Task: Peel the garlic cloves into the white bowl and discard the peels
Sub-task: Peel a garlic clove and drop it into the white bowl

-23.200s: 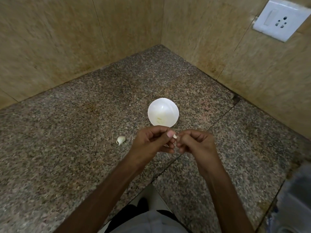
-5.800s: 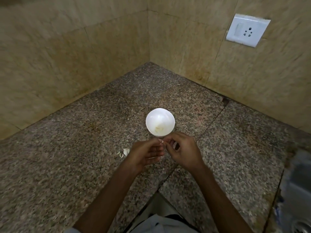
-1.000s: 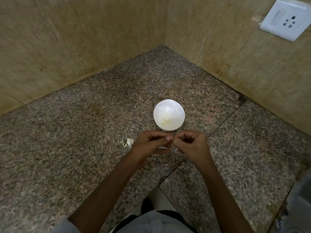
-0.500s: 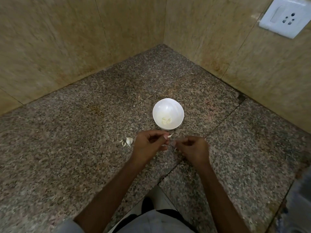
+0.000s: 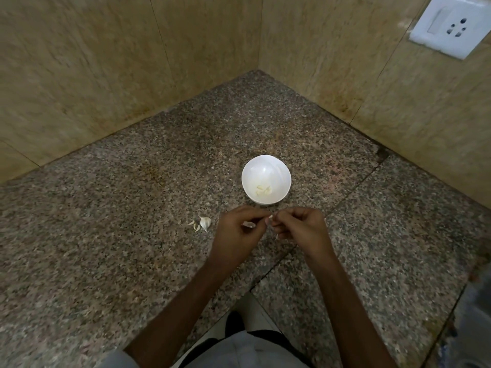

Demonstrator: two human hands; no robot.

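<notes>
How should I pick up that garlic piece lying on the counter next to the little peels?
I'd pinch the garlic clove across its fat, rounded middle, coming straight down from above. It lies flat on the counter, its near end narrows to a point, and loose peels lie at its left.

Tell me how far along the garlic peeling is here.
Done: a few peeled cloves lie in the white bowl. In hand: the left hand and right hand pinch a small pale piece between them, clove or skin unclear. Left: one unpeeled clove and loose peels beside it on the counter, not yet discarded.
</notes>
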